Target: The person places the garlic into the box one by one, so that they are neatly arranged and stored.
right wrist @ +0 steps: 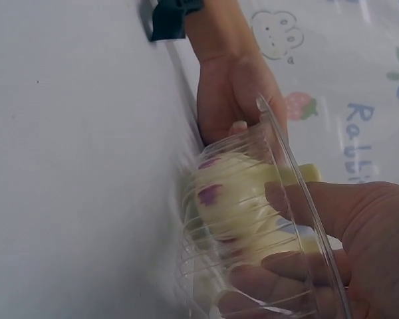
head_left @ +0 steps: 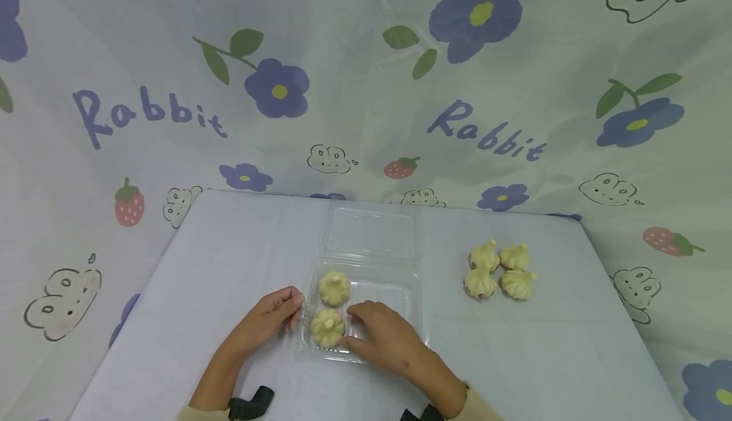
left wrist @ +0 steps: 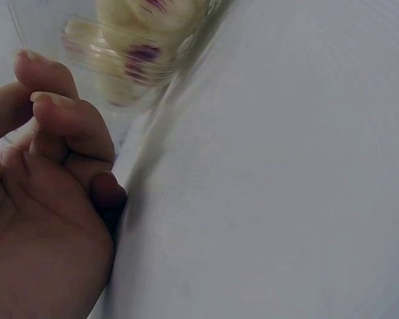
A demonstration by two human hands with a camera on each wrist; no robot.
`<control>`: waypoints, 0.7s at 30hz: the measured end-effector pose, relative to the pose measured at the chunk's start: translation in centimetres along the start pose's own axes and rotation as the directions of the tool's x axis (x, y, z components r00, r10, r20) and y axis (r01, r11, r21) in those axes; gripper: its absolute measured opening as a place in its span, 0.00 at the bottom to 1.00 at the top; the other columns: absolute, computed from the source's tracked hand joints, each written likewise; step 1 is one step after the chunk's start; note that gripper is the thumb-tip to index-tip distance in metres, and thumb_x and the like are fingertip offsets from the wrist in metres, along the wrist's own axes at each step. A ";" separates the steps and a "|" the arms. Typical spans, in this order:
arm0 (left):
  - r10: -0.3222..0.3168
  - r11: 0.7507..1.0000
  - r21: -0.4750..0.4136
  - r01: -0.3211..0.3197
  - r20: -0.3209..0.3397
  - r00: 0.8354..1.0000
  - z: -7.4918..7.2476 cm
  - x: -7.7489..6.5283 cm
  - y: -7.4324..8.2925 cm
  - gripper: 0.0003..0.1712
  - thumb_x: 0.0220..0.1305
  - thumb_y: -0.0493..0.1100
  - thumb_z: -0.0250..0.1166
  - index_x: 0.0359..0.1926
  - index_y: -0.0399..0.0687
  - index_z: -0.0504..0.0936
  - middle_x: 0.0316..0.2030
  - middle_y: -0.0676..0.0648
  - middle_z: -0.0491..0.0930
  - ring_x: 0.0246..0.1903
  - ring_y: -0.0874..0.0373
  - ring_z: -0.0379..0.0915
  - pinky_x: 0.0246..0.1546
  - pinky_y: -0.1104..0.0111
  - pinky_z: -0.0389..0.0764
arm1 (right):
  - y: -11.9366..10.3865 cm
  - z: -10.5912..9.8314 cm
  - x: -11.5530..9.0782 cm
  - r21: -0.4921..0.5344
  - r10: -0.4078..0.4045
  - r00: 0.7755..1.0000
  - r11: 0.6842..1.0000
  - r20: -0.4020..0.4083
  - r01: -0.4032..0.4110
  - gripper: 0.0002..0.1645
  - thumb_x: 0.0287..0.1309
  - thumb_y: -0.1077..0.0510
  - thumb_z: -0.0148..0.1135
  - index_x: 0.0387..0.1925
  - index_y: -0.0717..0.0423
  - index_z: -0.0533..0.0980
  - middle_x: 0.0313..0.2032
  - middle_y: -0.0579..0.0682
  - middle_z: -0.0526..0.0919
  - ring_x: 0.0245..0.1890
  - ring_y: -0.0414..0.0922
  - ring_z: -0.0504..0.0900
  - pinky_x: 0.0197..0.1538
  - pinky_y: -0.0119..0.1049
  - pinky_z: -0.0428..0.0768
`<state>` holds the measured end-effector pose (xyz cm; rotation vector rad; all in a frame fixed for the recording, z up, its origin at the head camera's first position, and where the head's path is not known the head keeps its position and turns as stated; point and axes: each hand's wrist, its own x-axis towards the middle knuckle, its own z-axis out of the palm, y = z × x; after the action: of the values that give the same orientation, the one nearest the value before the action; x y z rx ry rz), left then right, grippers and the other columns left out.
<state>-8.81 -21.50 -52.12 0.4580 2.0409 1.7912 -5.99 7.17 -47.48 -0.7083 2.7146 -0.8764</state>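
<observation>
A clear plastic clamshell box (head_left: pixel 389 351) lies with its lid (head_left: pixel 368 233) folded back. Two pale garlic bulbs, a far one (head_left: pixel 334 288) and a near one (head_left: pixel 328 327), sit stem up along its left side. Inside the box my right hand (head_left: pixel 389 338) is beside the near bulb, thumb and fingers spread around its right side. In the right wrist view, the bulb's purple marks (right wrist: pixel 209 194) show through the ribbed wall. Loosely curled, my left hand (head_left: pixel 271 313) is at the box's left edge; whether its fingertips touch the rim I cannot tell.
Several more garlic bulbs (head_left: pixel 517 284) stand grouped on the right of the white table (head_left: pixel 560 345). A cloth with flowers and rabbits (head_left: pixel 366 91) hangs behind the table. Dark straps (head_left: pixel 251 403) circle the wrists.
</observation>
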 end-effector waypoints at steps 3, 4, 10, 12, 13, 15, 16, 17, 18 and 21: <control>0.014 1.000 -0.005 -0.014 0.009 1.000 0.0 0.0 -0.1 0.18 0.85 0.43 0.51 0.38 0.33 0.72 0.26 0.45 0.72 0.25 0.54 0.67 0.30 0.65 0.72 | 0.3 -0.2 -0.3 0.003 0.013 1.000 1.000 -0.005 -0.013 0.31 0.62 0.40 0.73 0.58 0.56 0.81 0.48 0.44 0.86 0.51 0.40 0.82 0.55 0.40 0.81; 0.018 1.000 -0.006 -0.018 0.011 1.000 0.0 0.0 -0.1 0.18 0.85 0.43 0.51 0.38 0.33 0.72 0.26 0.44 0.72 0.26 0.53 0.67 0.30 0.64 0.72 | 0.4 -0.2 -0.5 0.002 0.016 1.000 1.000 -0.008 -0.016 0.31 0.63 0.40 0.73 0.58 0.56 0.81 0.48 0.44 0.85 0.51 0.40 0.82 0.55 0.40 0.81; -0.005 1.000 -0.004 0.005 0.009 1.000 0.1 0.0 -0.1 0.18 0.84 0.45 0.52 0.38 0.35 0.74 0.26 0.45 0.73 0.27 0.52 0.69 0.32 0.65 0.73 | 0.8 -1.0 -1.5 0.014 0.022 0.999 1.000 -0.024 -0.021 0.31 0.63 0.42 0.73 0.58 0.57 0.81 0.47 0.43 0.85 0.51 0.40 0.82 0.55 0.41 0.81; -0.011 1.000 0.000 0.011 0.011 1.000 0.1 0.0 -0.2 0.18 0.84 0.45 0.52 0.38 0.35 0.74 0.26 0.47 0.74 0.27 0.53 0.69 0.31 0.65 0.73 | 0.8 -1.3 -1.8 0.023 0.023 0.999 0.999 -0.029 -0.023 0.30 0.63 0.42 0.73 0.59 0.57 0.81 0.47 0.43 0.85 0.50 0.39 0.81 0.54 0.41 0.81; -0.008 1.000 0.005 0.008 0.016 1.000 0.1 0.0 -0.2 0.17 0.84 0.45 0.52 0.38 0.35 0.74 0.26 0.47 0.74 0.27 0.52 0.69 0.31 0.65 0.73 | 0.9 -1.4 -2.0 0.024 0.026 0.999 0.999 -0.030 -0.025 0.30 0.63 0.42 0.73 0.59 0.56 0.81 0.47 0.42 0.85 0.50 0.39 0.81 0.54 0.42 0.81; -0.008 1.000 0.008 0.008 0.019 1.000 0.1 0.0 -0.3 0.17 0.84 0.44 0.53 0.38 0.36 0.75 0.26 0.48 0.74 0.26 0.52 0.69 0.30 0.64 0.73 | 0.9 -1.7 -2.3 0.028 0.028 0.999 0.999 -0.033 -0.027 0.31 0.64 0.42 0.73 0.60 0.56 0.81 0.48 0.42 0.85 0.50 0.39 0.81 0.54 0.42 0.81; -0.007 1.000 0.007 0.007 0.023 1.000 0.1 0.0 -0.3 0.17 0.84 0.44 0.53 0.38 0.35 0.75 0.26 0.48 0.74 0.26 0.52 0.68 0.30 0.64 0.73 | 0.9 -1.8 -2.4 0.031 0.029 0.999 0.999 -0.038 -0.027 0.31 0.64 0.42 0.73 0.60 0.55 0.80 0.48 0.42 0.85 0.50 0.39 0.81 0.54 0.43 0.81; -0.005 1.000 0.006 0.005 0.026 1.000 0.1 0.0 -0.3 0.17 0.84 0.44 0.53 0.38 0.35 0.75 0.26 0.48 0.74 0.26 0.51 0.68 0.30 0.64 0.72 | 1.0 -1.9 -2.6 0.032 0.030 0.999 0.999 -0.042 -0.029 0.31 0.64 0.42 0.72 0.60 0.55 0.80 0.49 0.42 0.85 0.51 0.39 0.82 0.54 0.43 0.81; -0.005 1.000 0.003 0.005 0.028 1.000 0.0 0.1 -0.3 0.17 0.84 0.44 0.53 0.38 0.35 0.75 0.26 0.48 0.74 0.26 0.51 0.68 0.30 0.64 0.72 | 1.0 -2.0 -2.7 0.033 0.031 0.998 0.999 -0.046 -0.030 0.31 0.64 0.41 0.72 0.61 0.54 0.80 0.49 0.42 0.85 0.51 0.39 0.82 0.55 0.43 0.81; -0.005 1.000 -0.007 0.006 0.034 0.999 0.0 0.1 -0.4 0.17 0.84 0.44 0.53 0.39 0.35 0.75 0.27 0.47 0.74 0.27 0.52 0.69 0.31 0.64 0.73 | 1.1 -2.4 -3.1 0.053 0.027 0.998 0.998 -0.058 -0.024 0.30 0.65 0.42 0.72 0.61 0.55 0.80 0.50 0.42 0.85 0.52 0.40 0.82 0.55 0.44 0.81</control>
<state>-8.88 -21.51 -52.54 0.4772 2.0102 1.7749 -4.52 10.66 -46.08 -0.6454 2.7343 -0.9731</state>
